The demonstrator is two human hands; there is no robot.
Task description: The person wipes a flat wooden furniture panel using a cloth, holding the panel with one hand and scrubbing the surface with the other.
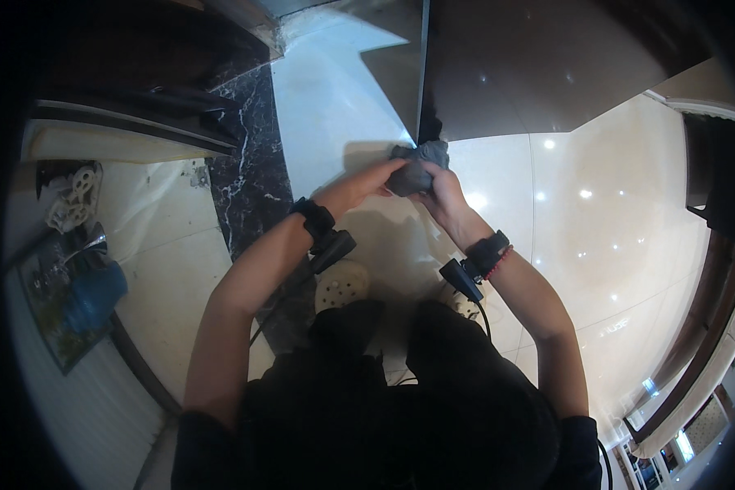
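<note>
A crumpled dark grey cloth is bunched between my two hands, out in front of me. My left hand grips its left side, and the thumb presses on top. On the right side, my right hand holds it with the thumb laid over the folds. The fingers beneath are partly hidden by the cloth. Just beyond it stands the lower end of a narrow panel edge, beside a glossy dark brown panel. Whether the cloth touches that edge I cannot tell.
Glossy cream floor tiles spread to the right. A black marble strip with white veins crosses the floor at left. Further left are a blue object and a framed picture. My cream clog stands below my left wrist.
</note>
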